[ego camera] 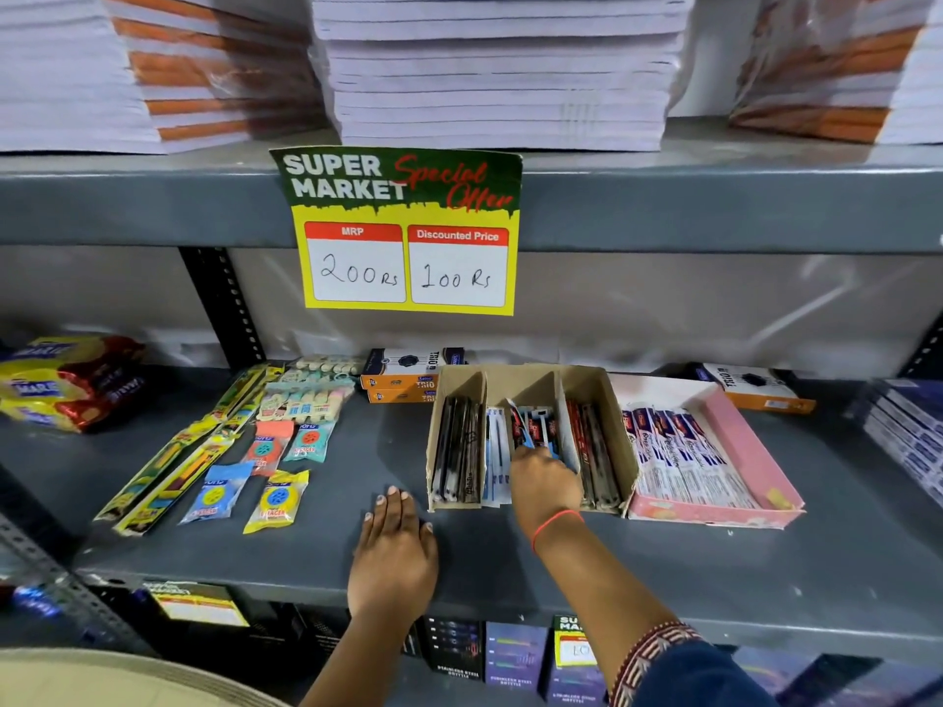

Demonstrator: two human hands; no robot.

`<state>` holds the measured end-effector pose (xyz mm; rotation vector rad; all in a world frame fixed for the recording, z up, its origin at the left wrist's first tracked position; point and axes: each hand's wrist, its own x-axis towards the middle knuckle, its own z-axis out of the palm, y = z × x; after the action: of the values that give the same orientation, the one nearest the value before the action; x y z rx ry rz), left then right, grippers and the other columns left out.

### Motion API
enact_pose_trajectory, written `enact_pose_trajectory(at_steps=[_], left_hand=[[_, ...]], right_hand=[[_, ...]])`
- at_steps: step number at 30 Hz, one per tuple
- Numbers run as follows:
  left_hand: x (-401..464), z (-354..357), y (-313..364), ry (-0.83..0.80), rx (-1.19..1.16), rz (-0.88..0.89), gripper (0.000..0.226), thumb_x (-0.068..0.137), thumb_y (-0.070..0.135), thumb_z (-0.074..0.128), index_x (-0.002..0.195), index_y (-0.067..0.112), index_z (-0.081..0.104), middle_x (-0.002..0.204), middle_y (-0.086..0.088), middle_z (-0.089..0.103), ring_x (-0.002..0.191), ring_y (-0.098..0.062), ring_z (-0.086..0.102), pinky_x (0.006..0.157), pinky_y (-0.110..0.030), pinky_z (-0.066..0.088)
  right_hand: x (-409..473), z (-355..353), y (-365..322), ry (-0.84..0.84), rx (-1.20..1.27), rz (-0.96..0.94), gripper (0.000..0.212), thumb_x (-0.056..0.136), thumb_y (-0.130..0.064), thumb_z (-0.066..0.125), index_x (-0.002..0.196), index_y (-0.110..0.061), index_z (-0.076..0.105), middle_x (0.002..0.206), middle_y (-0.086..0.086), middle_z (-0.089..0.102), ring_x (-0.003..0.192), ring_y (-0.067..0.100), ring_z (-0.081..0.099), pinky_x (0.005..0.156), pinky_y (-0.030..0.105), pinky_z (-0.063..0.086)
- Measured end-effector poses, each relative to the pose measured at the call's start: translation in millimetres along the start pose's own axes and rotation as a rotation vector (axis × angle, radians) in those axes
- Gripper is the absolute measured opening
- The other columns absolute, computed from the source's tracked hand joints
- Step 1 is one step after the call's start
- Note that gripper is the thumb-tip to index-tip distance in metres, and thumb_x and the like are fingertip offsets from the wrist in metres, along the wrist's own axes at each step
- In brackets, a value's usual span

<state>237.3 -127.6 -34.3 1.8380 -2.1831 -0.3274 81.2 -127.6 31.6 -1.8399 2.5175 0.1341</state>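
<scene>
Pens [533,426] are being seated in the box [599,405] by the grasping right grip [543,484], one o'clock from the released left grip [395,546], likely needing alignment next.

I log one blue-and-red pen packet [519,425], far end tilted up, in the middle compartment of the cardboard box [587,385].

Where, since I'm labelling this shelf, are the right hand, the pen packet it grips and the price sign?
right hand [543,484], head view, back of the hand.
pen packet [519,423], head view, upper end above fingers.
price sign [408,216], head view, its middle.
</scene>
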Motion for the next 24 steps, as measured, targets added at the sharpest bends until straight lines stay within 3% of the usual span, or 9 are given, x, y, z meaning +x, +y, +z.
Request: enact_pose_trajectory(at_steps=[2, 10, 19, 24], left_hand=[[-0.2, 0.3, -0.1, 0.010, 0.003, 0.002, 0.053, 0.099, 0.030, 0.021, 0.145, 0.008, 0.005, 0.156, -0.007, 0.005, 0.143, -0.018, 0.002, 0.115, -0.030, -0.001], [0.0, 0.9, -0.1, 0.027, 0.012, 0.011, 0.053, 0.099, 0.030, 0.023, 0.145, 0.008, 0.007, 0.156, -0.008, 0.007, 0.142, -0.018, 0.004, 0.115, -0.030, -0.001], [0.0, 2.6, 0.1, 0.048, 0.015, 0.014, 0.053, 0.099, 0.030, 0.025, 0.145, 0.007, 0.011, 0.156, -0.008, 0.011, 0.142, -0.018, 0.005, 0.114, -0.029, -0.002], [0.1, 2.4, 0.4, 0.046, 0.011, 0.012, 0.053, 0.099, 0.029, 0.025, 0.145, 0.006, 0.011, 0.155, -0.009, 0.011, 0.143, -0.019, 0.005, 0.115, -0.030, -0.001]], right_hand=[[3.4, 8.5, 1.4, 0.019, 0.061, -0.042, 0.034, 0.091, 0.006, 0.042, 0.124, 0.004, 0.051, 0.122, 0.019, 0.060, 0.108, 0.032, 0.066, 0.080, 0.040, 0.057], [7.4, 7.4, -1.3, 0.046, 0.204, -0.061, 0.032, 0.091, 0.003, 0.041, 0.117, -0.001, 0.059, 0.123, 0.016, 0.060, 0.111, 0.030, 0.063, 0.084, 0.037, 0.055], [-9.2, 12.1, -5.9, -0.024, 0.171, -0.069, 0.032, 0.093, -0.016, 0.045, 0.117, -0.002, 0.060, 0.134, 0.013, 0.047, 0.121, 0.032, 0.050, 0.085, 0.038, 0.052], [-18.0, 13.1, -5.1, -0.047, 0.123, -0.081, 0.033, 0.090, -0.018, 0.046, 0.116, -0.004, 0.061, 0.134, 0.012, 0.045, 0.120, 0.032, 0.048, 0.088, 0.038, 0.048]])
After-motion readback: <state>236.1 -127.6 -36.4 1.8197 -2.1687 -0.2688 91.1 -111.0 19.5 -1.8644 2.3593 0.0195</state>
